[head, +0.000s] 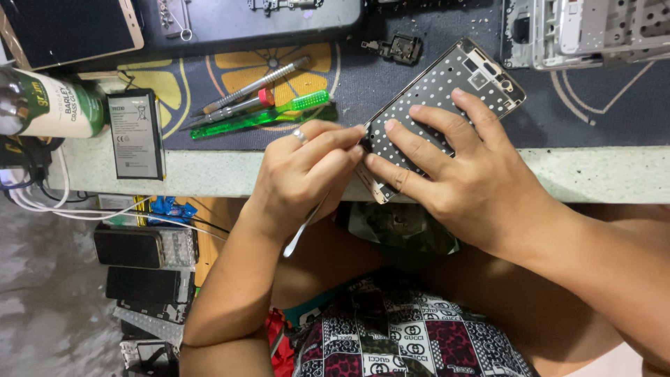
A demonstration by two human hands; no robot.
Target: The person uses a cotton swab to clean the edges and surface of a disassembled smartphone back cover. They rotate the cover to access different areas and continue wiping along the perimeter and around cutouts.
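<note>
A disassembled phone chassis [447, 80] with a dotted metal plate lies tilted at the table's front edge, its lower corner hanging past it. My right hand [453, 167] presses flat on the chassis with fingers spread over the plate. My left hand [303, 171], with a ring on one finger, pinches a thin metal tool [299, 239]. The tool's tip meets the chassis's left edge by my right fingertips, and its tail sticks out below my palm.
Two screwdrivers [251, 89] and a green plastic tool [279, 112] lie on the patterned mat [607, 105]. A phone battery [136, 132] and a green-labelled bottle [49, 105] sit left. Another chassis [586, 28] is top right, a small part [398, 49] above. Phones [129, 246] and white cables [42, 202] lie below left.
</note>
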